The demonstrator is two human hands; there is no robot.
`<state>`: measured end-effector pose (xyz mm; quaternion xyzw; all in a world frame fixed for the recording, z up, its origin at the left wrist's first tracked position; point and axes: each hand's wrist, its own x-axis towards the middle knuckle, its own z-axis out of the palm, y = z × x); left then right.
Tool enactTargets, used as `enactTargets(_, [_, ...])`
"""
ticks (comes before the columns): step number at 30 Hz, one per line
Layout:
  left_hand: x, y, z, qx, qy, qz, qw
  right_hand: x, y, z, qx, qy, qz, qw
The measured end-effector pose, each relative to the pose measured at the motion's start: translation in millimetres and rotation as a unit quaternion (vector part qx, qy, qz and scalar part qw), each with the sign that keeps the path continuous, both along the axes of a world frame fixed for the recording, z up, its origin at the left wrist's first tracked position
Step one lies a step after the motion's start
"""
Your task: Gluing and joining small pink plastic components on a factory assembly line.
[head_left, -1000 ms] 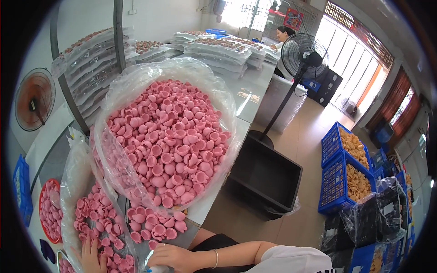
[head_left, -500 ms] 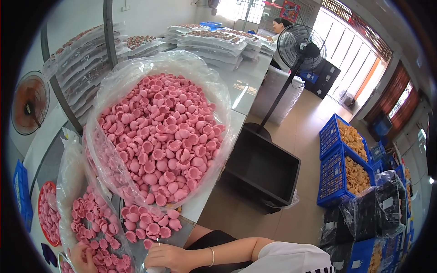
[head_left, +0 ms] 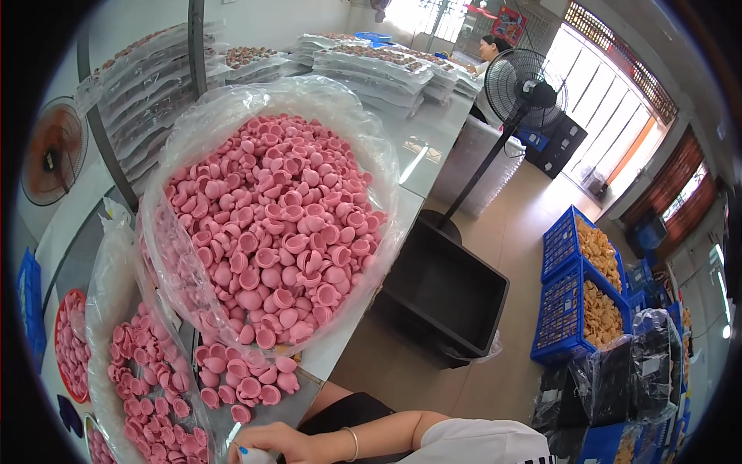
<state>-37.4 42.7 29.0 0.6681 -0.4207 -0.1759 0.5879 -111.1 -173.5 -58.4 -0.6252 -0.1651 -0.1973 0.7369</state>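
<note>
My right hand (head_left: 282,441) is at the lower edge, just below a small group of pink hollow cup-shaped pieces (head_left: 246,379) on the table. Its fingers are curled round a whitish thing (head_left: 257,456), mostly cut off by the frame; a small blue spot shows at the fingers. A thin pale sliver stands up beside them. My left hand is out of the picture. Left of the right hand lies an open clear plastic bag (head_left: 108,309) with pink pieces (head_left: 154,394) in it. A big clear bag (head_left: 371,139) heaped with pink cups (head_left: 282,224) fills the table beyond.
A red-rimmed basket (head_left: 60,359) of pink pieces is at far left. Stacked trays (head_left: 371,77) line the back. On the right are a black bin (head_left: 444,294), a standing fan (head_left: 525,89) and blue crates (head_left: 558,313) of tan pieces. A person (head_left: 488,58) is at the far end.
My left hand, earlier among the pink pieces in the smaller bag, has left the picture. My right hand has shifted slightly lower. The whole view has tilted a little.
</note>
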Motion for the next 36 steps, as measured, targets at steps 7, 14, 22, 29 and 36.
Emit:
enactTargets(7, [-41,-34,-58,-0.052,-0.021,0.260,0.964,-5,33,20,0.134,0.025,0.083,0.987])
enactTargets(14, [-44,-79,-71,-0.205,0.133,0.193,0.950,-14,26,5,0.249,0.072,0.062,0.964])
enactTargets(22, [-47,-70,-77,-0.145,0.301,0.206,0.920,-11,23,-3,0.057,0.031,-0.030,0.997])
enactTargets(29, [-45,-64,-70,-0.115,0.260,0.243,0.928,-9,13,18,0.009,0.034,-0.007,0.999])
enactTargets(36, [-43,-70,-71,-0.181,0.270,0.224,0.919,-9,9,14,0.004,0.054,-0.034,0.998])
